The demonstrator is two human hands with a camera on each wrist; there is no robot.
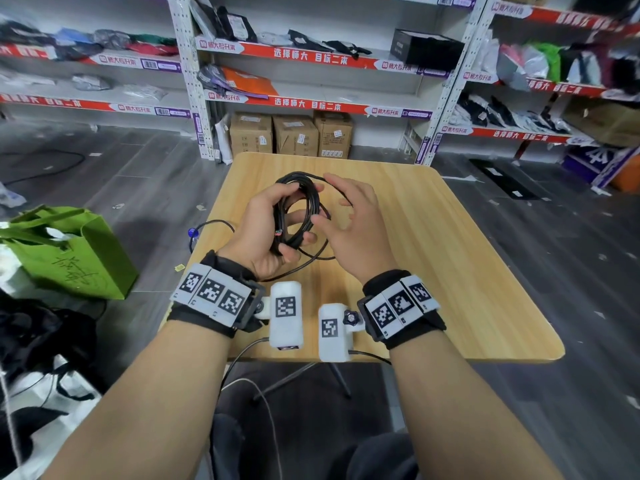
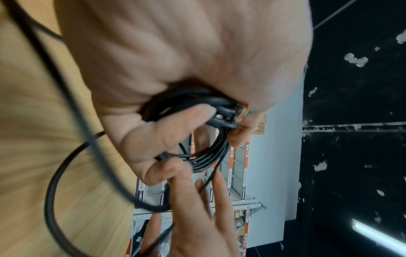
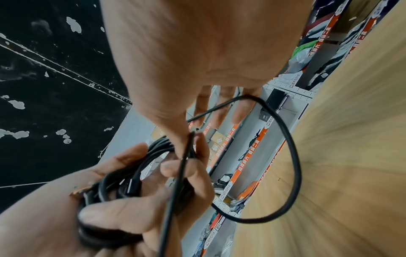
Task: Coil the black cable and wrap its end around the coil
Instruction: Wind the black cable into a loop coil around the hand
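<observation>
Nearest to you, your two forearms reach forward over the near edge of the wooden worktop (image 1: 467, 271), each wrist strapped with a black band carrying white marker tiles and a white camera block.

Just beyond, your left hand (image 1: 265, 230) is raised above the worktop with its fingers and thumb curled round the coil (image 1: 298, 216) of black cable (image 1: 304, 199), several loops bunched in the palm. The left wrist view shows one cut cable end (image 2: 240, 113) with coloured wires poking out beside the thumb.

Your right hand (image 1: 349, 223) sits just beside the coil on its right. Its thumb and forefinger pinch a single loose strand (image 3: 186, 156) against the coil, while the other fingers (image 3: 241, 111) are stretched out straight. From that pinch the strand arcs in a wide loose loop (image 3: 292, 156) over the worktop and back under the coil.

A further length of cable trails off the left edge of the worktop toward a small blue object (image 1: 192, 233).

On the floor to your left stands a green paper bag (image 1: 69, 251). Farther off, three cardboard boxes (image 1: 294, 135) sit below white shelving (image 1: 311, 53) with red strips, stacked with bagged parcels.
</observation>
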